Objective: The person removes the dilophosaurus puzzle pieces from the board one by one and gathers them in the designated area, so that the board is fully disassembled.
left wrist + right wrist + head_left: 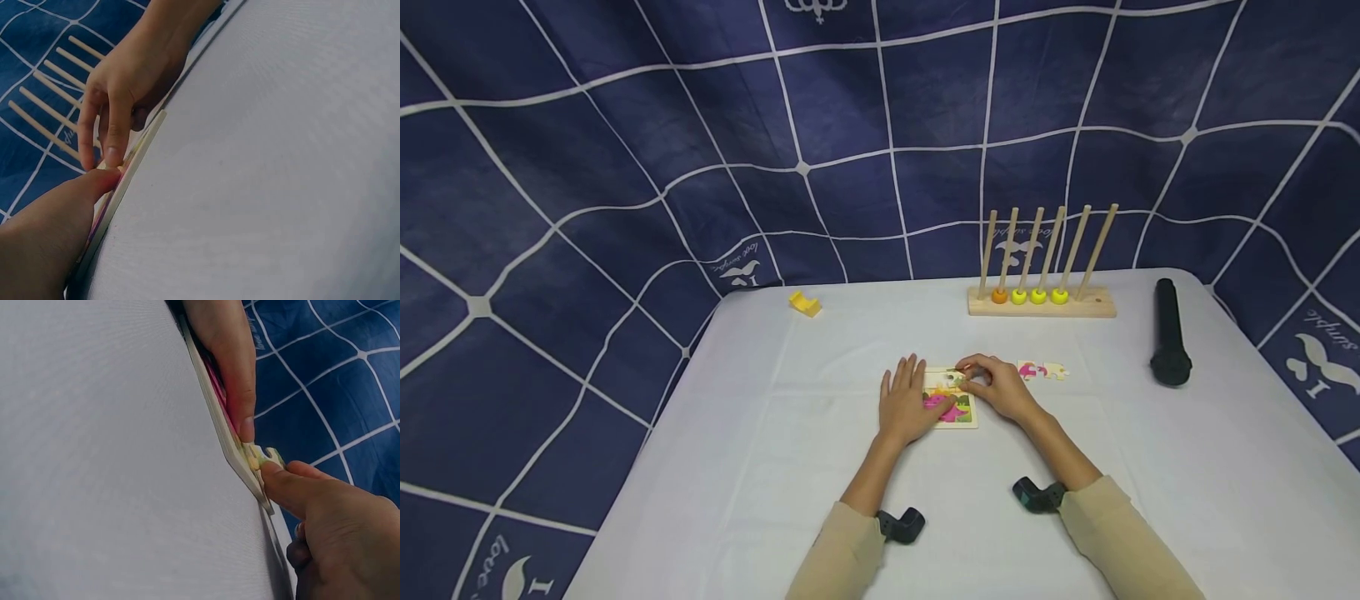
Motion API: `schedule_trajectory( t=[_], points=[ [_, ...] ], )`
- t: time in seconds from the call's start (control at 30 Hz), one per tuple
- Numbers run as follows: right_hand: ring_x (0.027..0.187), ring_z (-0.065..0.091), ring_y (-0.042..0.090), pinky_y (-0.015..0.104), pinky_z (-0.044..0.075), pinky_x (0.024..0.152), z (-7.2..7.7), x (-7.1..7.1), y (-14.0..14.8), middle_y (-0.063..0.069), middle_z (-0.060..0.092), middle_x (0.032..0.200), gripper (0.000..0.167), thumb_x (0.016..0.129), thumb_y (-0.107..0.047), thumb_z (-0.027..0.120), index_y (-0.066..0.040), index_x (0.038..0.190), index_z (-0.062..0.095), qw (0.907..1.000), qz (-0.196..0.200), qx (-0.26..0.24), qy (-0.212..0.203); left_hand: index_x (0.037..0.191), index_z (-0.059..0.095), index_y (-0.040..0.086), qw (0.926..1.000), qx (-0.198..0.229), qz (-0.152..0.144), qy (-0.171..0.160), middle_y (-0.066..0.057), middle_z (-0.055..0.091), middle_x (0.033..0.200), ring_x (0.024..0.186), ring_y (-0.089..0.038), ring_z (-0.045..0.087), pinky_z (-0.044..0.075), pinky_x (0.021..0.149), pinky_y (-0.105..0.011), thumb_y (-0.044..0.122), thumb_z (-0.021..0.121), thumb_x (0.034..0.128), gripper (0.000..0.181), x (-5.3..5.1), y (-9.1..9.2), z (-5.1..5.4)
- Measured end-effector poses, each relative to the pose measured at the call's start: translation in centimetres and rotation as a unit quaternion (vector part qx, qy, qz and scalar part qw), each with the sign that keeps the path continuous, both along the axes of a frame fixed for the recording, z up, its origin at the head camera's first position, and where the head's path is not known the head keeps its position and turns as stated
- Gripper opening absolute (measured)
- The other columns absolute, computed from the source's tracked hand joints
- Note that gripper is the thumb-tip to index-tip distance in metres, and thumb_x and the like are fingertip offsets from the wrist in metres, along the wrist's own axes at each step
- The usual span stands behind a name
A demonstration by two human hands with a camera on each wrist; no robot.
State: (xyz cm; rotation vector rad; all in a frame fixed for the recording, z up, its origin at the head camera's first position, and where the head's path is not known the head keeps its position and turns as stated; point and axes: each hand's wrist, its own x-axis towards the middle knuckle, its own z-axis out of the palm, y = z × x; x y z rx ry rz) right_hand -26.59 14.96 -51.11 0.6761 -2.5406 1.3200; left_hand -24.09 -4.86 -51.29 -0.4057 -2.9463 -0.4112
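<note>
A small wooden jigsaw puzzle board (pixel 964 426) with a pink picture lies on the table in the head view. My left hand (pixel 904 408) rests across its left side with fingers straight, the thumb reaching over the pink pieces. At the board's upper right, my right hand (pixel 1002 388) pinches a pale green and cream puzzle piece (pixel 274 456) between thumb and finger. In the right wrist view that piece is tilted up at the board, close to my left thumb (pixel 247 428). Two loose puzzle pieces, one pink (pixel 1027 372) and one cream (pixel 1056 372), lie just right of my right hand.
A wooden peg stand (pixel 1041 307) with one orange and several yellow beads stands at the back. A black microphone (pixel 1168 333) lies at the right. A yellow block (pixel 805 304) sits at the back left. Blue checked cloth (pixel 850 192) hangs behind the white table (pixel 775 467).
</note>
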Motion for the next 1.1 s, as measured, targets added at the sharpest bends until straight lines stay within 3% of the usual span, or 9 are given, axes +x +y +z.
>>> schedule_trajectory(
  t=[0.27, 0.43, 0.63, 0.8, 0.97, 1.1],
  points=[
    [0.058, 0.038, 0.012, 0.023, 0.031, 0.05, 0.7, 0.3, 0.1, -0.004, 0.065, 0.077, 0.027, 0.076, -0.011, 0.075, -0.013, 0.103, 0.068, 0.9985, -0.015, -0.051, -0.005, 0.144, 0.032, 0.007, 1.0, -0.001, 0.0, 0.002, -0.01, 0.025, 0.15, 0.138, -0.026, 0.017, 0.011, 0.11, -0.047, 0.069, 0.045, 0.081, 0.089, 0.0, -0.1, -0.1],
    [0.056, 0.037, 0.01, 0.023, 0.03, 0.048, 1.6, 0.9, 1.6, -0.004, 0.066, 0.079, 0.028, 0.076, -0.012, 0.076, -0.014, 0.103, 0.068, 0.9977, -0.042, -0.054, 0.002, 0.144, 0.031, 0.008, 1.0, 0.003, -0.002, 0.002, -0.01, 0.025, 0.15, 0.138, -0.026, 0.017, 0.01, 0.11, -0.047, 0.07, 0.044, 0.0808, 0.089, 0.0, 0.0, -0.1],
    [0.052, 0.034, 0.009, 0.025, 0.027, 0.043, 2.8, 1.9, 5.4, 0.0, 0.065, 0.076, 0.029, 0.076, -0.007, 0.075, -0.011, 0.104, 0.067, 0.9949, -0.09, -0.041, 0.022, 0.144, 0.032, 0.007, 1.0, 0.001, -0.002, 0.005, -0.01, 0.025, 0.15, 0.138, -0.026, 0.017, 0.011, 0.11, -0.047, 0.07, 0.042, 0.0813, 0.089, 0.1, 0.0, 0.1],
    [0.051, 0.032, 0.008, 0.027, 0.025, 0.042, 3.4, 2.5, 9.2, 0.0, 0.062, 0.073, 0.028, 0.077, -0.007, 0.074, -0.01, 0.104, 0.068, 0.9869, -0.155, -0.024, 0.038, 0.144, 0.032, 0.007, 1.0, 0.003, -0.004, 0.007, -0.011, 0.025, 0.15, 0.138, -0.026, 0.017, 0.011, 0.11, -0.048, 0.07, 0.042, 0.0814, 0.089, 0.0, 0.0, 0.0],
    [0.053, 0.03, 0.008, 0.029, 0.024, 0.04, 3.2, 3.3, 12.4, 0.0, 0.059, 0.073, 0.027, 0.079, -0.008, 0.073, -0.008, 0.105, 0.067, 0.9763, -0.216, -0.014, 0.017, 0.144, 0.032, 0.007, 1.0, 0.005, -0.002, 0.003, -0.01, 0.025, 0.15, 0.138, -0.026, 0.016, 0.01, 0.11, -0.047, 0.069, 0.043, 0.0814, 0.088, 0.0, 0.0, -0.1],
    [0.054, 0.033, 0.009, 0.028, 0.026, 0.042, 2.7, 3.8, 14.0, 0.005, 0.062, 0.077, 0.026, 0.081, -0.009, 0.071, -0.006, 0.106, 0.066, 0.9735, -0.229, 0.012, -0.001, 0.144, 0.032, 0.008, 1.0, 0.006, -0.001, 0.0, -0.01, 0.025, 0.15, 0.138, -0.025, 0.016, 0.009, 0.11, -0.047, 0.069, 0.043, 0.0814, 0.088, 0.0, 0.0, -0.1]
  ],
)
